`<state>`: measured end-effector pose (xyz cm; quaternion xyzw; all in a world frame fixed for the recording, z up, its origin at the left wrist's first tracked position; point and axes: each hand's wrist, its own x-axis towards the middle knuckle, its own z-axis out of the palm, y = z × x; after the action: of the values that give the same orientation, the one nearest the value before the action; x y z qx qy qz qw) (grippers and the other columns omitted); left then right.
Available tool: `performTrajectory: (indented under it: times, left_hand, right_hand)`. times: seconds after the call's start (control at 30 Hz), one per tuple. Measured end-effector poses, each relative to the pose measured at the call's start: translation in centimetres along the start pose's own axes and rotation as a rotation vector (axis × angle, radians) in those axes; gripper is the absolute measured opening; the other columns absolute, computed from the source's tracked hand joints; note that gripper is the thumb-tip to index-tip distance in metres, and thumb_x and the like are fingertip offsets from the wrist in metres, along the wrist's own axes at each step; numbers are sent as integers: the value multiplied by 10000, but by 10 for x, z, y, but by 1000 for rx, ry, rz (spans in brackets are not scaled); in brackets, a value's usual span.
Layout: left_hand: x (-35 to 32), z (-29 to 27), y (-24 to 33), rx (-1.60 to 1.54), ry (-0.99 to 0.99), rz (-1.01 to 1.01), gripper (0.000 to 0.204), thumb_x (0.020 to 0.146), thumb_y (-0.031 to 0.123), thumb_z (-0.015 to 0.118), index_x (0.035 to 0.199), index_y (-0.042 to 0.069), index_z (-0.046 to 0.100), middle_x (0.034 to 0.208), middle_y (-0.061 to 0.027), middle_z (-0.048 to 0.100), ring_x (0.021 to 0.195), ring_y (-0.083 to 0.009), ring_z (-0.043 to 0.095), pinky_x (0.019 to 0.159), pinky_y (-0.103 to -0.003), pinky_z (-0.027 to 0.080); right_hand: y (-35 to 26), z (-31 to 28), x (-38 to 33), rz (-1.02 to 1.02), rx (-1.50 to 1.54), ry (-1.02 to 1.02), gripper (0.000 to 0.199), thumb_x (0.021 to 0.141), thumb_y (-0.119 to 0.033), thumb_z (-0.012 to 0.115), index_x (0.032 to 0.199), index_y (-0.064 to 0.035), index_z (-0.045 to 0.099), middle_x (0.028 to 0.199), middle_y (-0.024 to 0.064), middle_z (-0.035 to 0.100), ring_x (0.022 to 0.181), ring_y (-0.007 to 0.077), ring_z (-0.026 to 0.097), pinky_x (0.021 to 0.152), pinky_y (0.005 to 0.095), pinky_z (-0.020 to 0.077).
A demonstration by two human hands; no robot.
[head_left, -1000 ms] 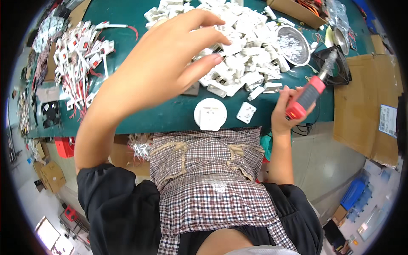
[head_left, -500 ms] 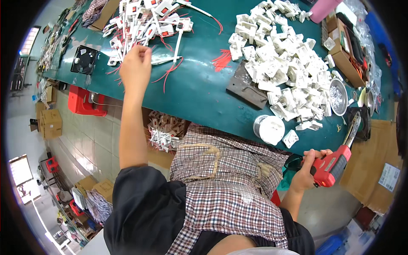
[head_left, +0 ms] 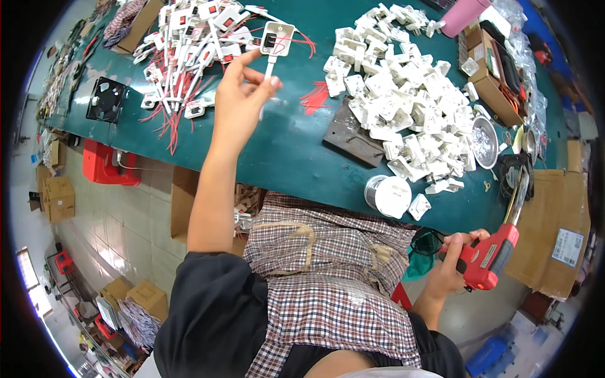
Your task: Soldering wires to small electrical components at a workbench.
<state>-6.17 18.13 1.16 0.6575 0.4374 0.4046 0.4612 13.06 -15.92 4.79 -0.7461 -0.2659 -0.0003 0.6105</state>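
Note:
Above the bench my left hand is closed, fingers pinching the white stem of a switch housing. Its open back shows a black switch and thin red wires. At the bench's right front edge my right hand grips a red-and-black soldering gun, its long metal nose pointing up and away. Left of my left hand lies a pile of white wired switch housings with red rockers. A heap of white plastic covers fills the right side of the bench.
A dark metal block and loose red wires lie mid-bench. Nearer stands a white round tub. At right are a metal dish and a cardboard box of tools. A black fan lies far left.
My left hand has moved right from the wired pile, lifting one switch housing. The soldering gun has shifted slightly in view, still in my right hand.

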Motion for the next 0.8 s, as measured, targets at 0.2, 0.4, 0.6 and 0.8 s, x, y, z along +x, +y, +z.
performTrajectory:
  times: [0.2, 0.4, 0.6, 0.8]
  left_hand:
    - [-73, 19, 60, -605, -677, -263, 489, 950, 24, 585, 1377, 34, 349, 1214, -194, 599, 759, -200, 705, 576, -246, 559]
    - [-126, 56, 62, -774, -755, -387, 441, 988, 80, 529, 1396, 40, 365, 970, -75, 625, 597, -23, 433, 521, -160, 329]
    - [-145, 69, 59, -675, -738, -298, 328, 1077, 208, 457, 1350, 26, 441, 724, 9, 527, 618, -33, 423, 535, -205, 325]
    - [-155, 76, 59, -480, -687, -140, 328, 1063, 154, 490, 1333, -30, 460, 828, -35, 627, 696, -67, 537, 624, -239, 444]
  right_hand:
    - [-16, 22, 17, -45, 143, -234, 468, 861, 163, 609, 1258, -15, 436, 1081, 88, 515, 803, 131, 622, 730, 265, 507]
    - [-29, 55, 17, -65, 212, -437, 582, 819, 232, 624, 1286, -37, 402, 1175, 79, 468, 886, 160, 668, 773, 285, 533]
    - [-18, 54, 17, -57, 77, -251, 494, 876, 159, 627, 1284, -30, 422, 1097, 82, 578, 918, 169, 675, 798, 282, 532]
    - [-21, 51, 18, -46, 213, -378, 530, 842, 159, 674, 1259, -40, 415, 1070, 111, 597, 961, 182, 673, 795, 265, 527]
